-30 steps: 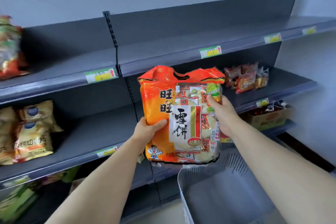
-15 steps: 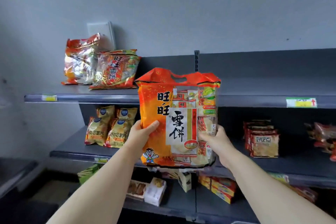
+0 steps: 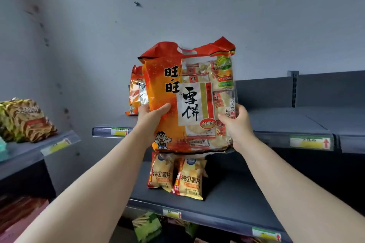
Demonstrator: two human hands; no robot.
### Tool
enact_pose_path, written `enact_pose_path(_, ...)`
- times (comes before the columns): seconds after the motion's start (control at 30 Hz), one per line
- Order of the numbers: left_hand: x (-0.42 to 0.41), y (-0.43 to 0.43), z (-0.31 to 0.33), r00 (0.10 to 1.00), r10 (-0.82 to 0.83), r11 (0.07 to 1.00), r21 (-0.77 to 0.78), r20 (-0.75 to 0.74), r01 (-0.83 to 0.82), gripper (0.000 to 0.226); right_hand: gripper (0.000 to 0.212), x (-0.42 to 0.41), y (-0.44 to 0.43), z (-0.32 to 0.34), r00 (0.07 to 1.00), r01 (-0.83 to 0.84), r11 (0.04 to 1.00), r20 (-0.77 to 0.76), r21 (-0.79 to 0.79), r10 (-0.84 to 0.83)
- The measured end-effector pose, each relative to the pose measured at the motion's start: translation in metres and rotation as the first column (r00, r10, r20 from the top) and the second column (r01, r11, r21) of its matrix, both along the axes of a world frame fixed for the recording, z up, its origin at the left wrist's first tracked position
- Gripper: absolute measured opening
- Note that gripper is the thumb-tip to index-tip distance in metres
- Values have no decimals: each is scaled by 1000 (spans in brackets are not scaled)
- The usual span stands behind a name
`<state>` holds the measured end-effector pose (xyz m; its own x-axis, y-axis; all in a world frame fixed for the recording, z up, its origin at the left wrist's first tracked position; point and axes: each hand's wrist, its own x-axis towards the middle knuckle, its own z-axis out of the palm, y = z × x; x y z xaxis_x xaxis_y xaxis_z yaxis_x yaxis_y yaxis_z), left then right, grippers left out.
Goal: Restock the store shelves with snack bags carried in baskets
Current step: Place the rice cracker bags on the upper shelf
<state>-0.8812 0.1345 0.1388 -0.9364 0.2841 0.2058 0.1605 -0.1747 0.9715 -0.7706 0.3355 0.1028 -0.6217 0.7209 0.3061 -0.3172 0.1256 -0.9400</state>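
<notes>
Head view | snack bag (image 3: 189,96) upright, long axis vertical | left hand (image 3: 152,116) grips its left edge, right hand (image 3: 237,122) its right | held before top shelf (image 3: 296,124), straight ahead, not yet on it | matching bag (image 3: 136,92) stands behind left hand.

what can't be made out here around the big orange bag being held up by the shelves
- Head view: the second orange bag on the top shelf is mostly hidden by the held rice cracker bag and the left hand.
- Head view: the right hand has fingers behind that bag, covered by it.
- Head view: price labels are too blurred to read.
- Head view: green packs are partly covered by the lower shelf.
</notes>
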Motion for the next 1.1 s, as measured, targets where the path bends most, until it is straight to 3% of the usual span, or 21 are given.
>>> enact_pose_path(0.17, -64, -31, 28, 976, 99, 979, -158, -195, -131, 89, 47, -82, -39, 33, 997, 56, 998, -59, -3, -56)
enact_pose_path(0.23, -93, -39, 33, 966, 154, 980, -89, -207, -175, 88, 58, -110, -51, 45, 995, 74, 997, -66, 25, -73)
enact_pose_path(0.4, -160, -57, 42, 930, 283, 959, 84, -233, -271, 80, 49, -179, -66, 60, 998, 12, 974, -58, 227, 1)
enact_pose_path(0.63, -261, -89, 45, 890, 373, 927, 69, -263, -368, 71, 55, -270, -88, 73, 990, -117, 937, 107, 330, 86)
enact_pose_path(0.77, -314, -96, 34, 906, 343, 938, 47, -247, -342, 69, 74, -309, -102, 62, 979, -179, 941, 144, 287, 143)
enact_pose_path(0.9, -360, -84, 28, 933, 275, 960, 7, -231, -281, 67, 79, -340, -108, 54, 973, -189, 958, 170, 216, 154)
enact_pose_path(1.03, -397, -70, 14, 995, 54, 970, -230, -84, -72, 81, 77, -362, -110, 43, 946, -155, 968, 310, 196, 89)
enact_pose_path(1.1, -408, -63, 4, 1000, -11, 965, -263, -29, 3, 84, 82, -368, -110, 36, 936, -124, 974, 348, 188, 52)
